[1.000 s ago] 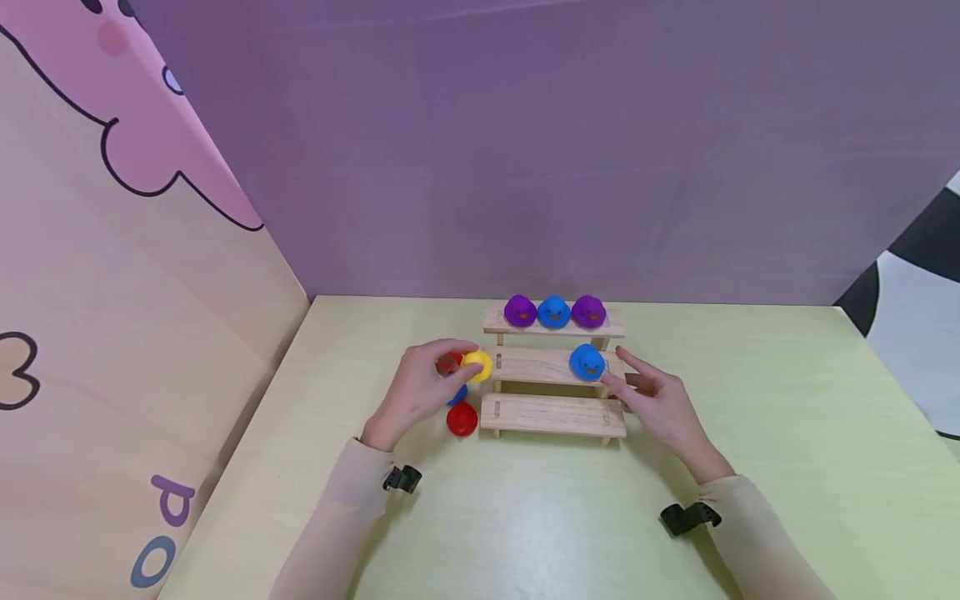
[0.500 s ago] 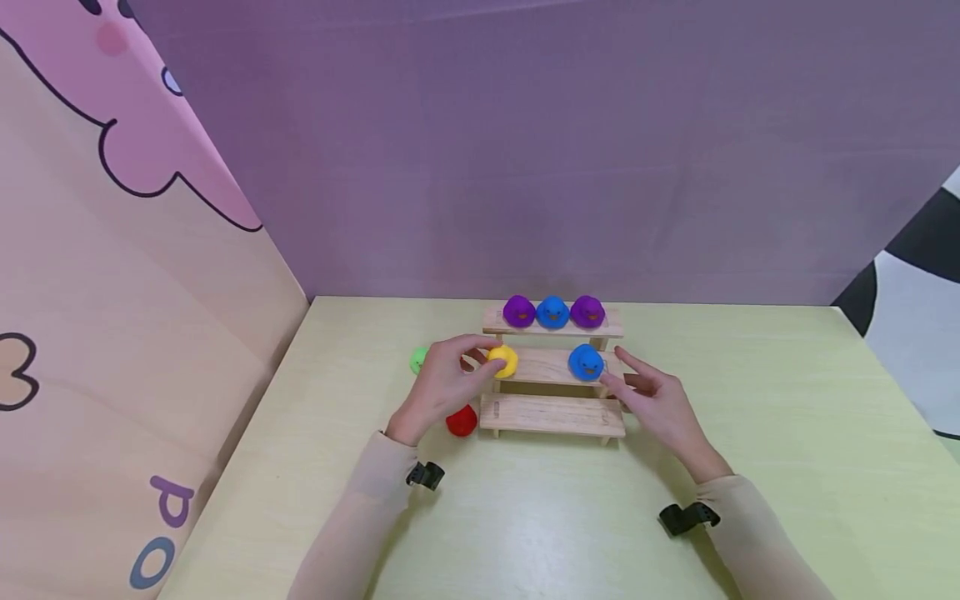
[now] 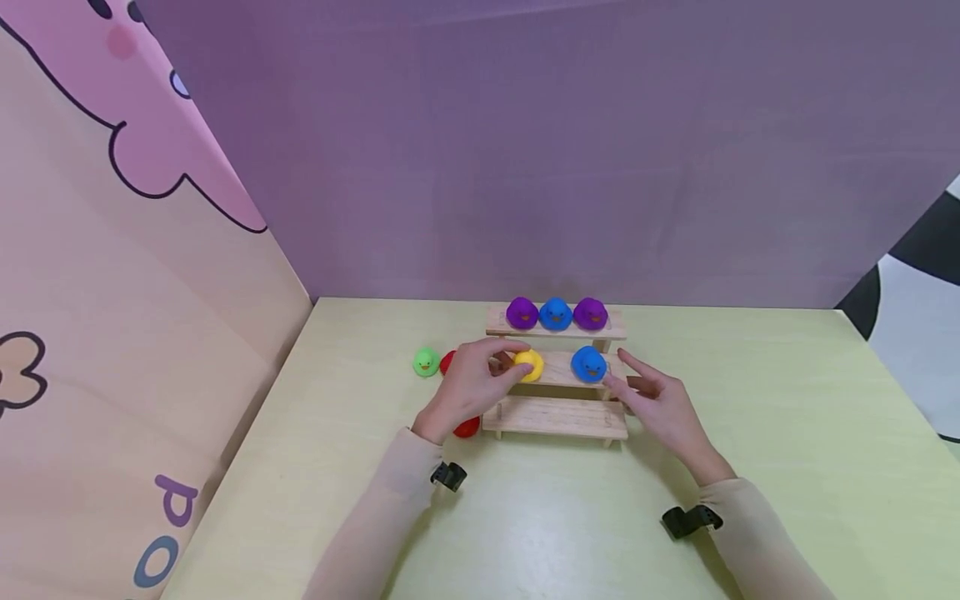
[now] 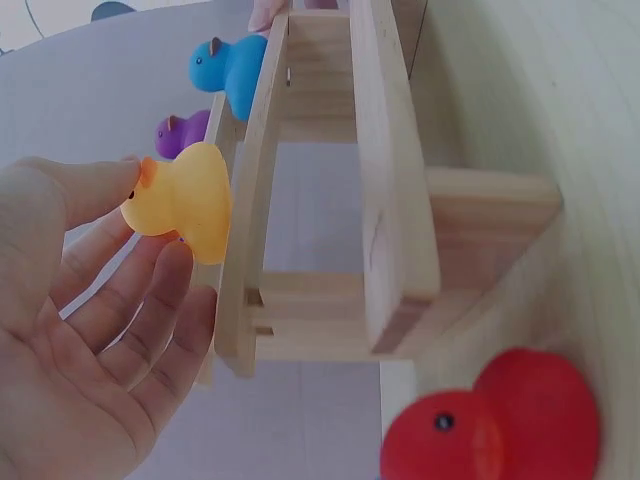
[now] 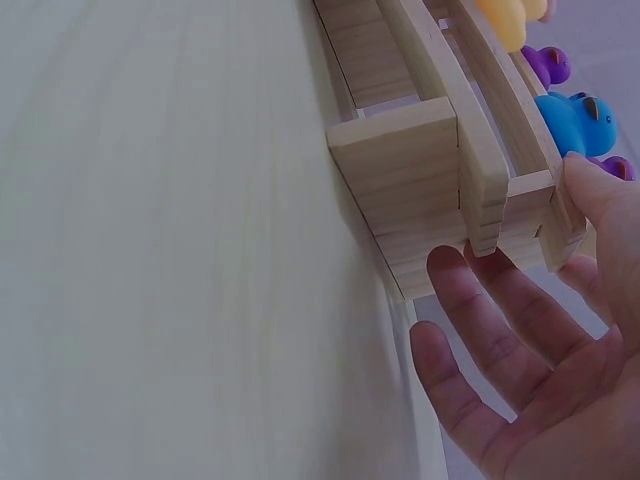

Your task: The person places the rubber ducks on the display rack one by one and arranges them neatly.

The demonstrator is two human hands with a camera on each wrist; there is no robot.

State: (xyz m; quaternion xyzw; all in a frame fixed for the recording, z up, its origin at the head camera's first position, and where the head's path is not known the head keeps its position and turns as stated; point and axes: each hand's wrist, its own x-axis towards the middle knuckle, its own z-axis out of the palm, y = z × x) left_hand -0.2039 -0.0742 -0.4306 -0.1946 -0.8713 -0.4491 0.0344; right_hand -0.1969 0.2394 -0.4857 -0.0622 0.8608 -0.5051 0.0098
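My left hand (image 3: 476, 375) pinches a yellow rubber duck (image 4: 185, 200) between thumb and fingertips at the middle step of a three-step wooden stand (image 3: 555, 414). In the left wrist view the duck's base is right at the plank. To its right on that step sits a blue rubber duck (image 3: 588, 364). My right hand (image 3: 663, 408) grips the step's right end, thumb at the front and index finger behind. A purple duck (image 3: 522, 313), a blue duck (image 3: 556, 314) and another purple duck (image 3: 590, 314) line the top step. The bottom step is bare.
Left of the stand, a green duck (image 3: 426, 362) stands on the light wooden table (image 3: 540, 517). A red duck (image 3: 467, 427) lies nearer, partly behind the left wrist, and another red one (image 3: 447, 361) peeks past the left hand. A purple backdrop (image 3: 525, 167) rises behind.
My left hand has carried the yellow duck rightward from beside the stand to over the middle step, uncovering the green duck. The right hand keeps its place.
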